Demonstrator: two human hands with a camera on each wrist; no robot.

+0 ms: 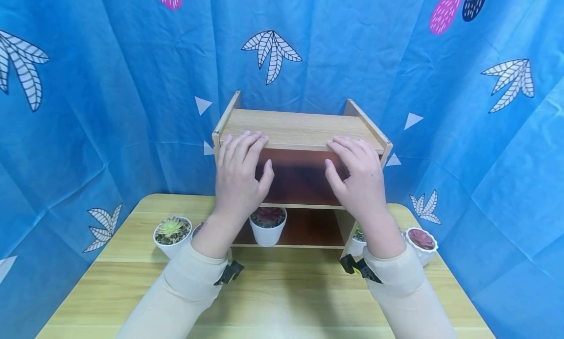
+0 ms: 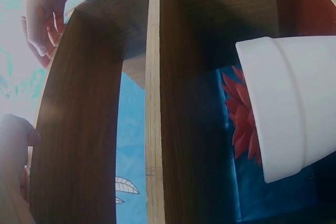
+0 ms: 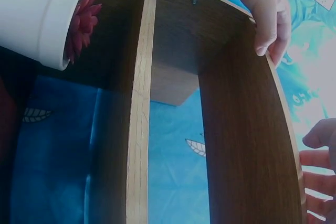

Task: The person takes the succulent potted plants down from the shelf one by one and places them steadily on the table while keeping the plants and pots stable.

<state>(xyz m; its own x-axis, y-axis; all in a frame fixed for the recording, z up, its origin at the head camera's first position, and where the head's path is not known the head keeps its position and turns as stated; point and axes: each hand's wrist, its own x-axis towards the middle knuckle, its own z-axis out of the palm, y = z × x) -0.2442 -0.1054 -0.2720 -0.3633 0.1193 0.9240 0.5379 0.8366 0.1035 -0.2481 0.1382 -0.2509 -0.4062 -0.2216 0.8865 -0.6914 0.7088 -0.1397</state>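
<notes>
A small wooden shelf unit [image 1: 299,128] stands at the back of the table. My left hand [image 1: 240,177] rests with its fingers laid over the front edge of the top board, toward the left end. My right hand [image 1: 359,180] lies the same way toward the right end. Both thumbs stand apart from the fingers, in front of the upper opening. Below the left hand, a white pot [image 1: 268,231] with a dark red succulent sits on the bottom shelf. The left wrist view shows its red leaves [image 2: 242,116] and white side up close.
At the left stands a white pot with a green succulent [image 1: 172,230], and another plant is partly hidden behind my left forearm. To the right are a pot with a red succulent [image 1: 421,241] and a half-hidden green plant [image 1: 359,236]. A blue patterned curtain [image 1: 154,84] hangs behind.
</notes>
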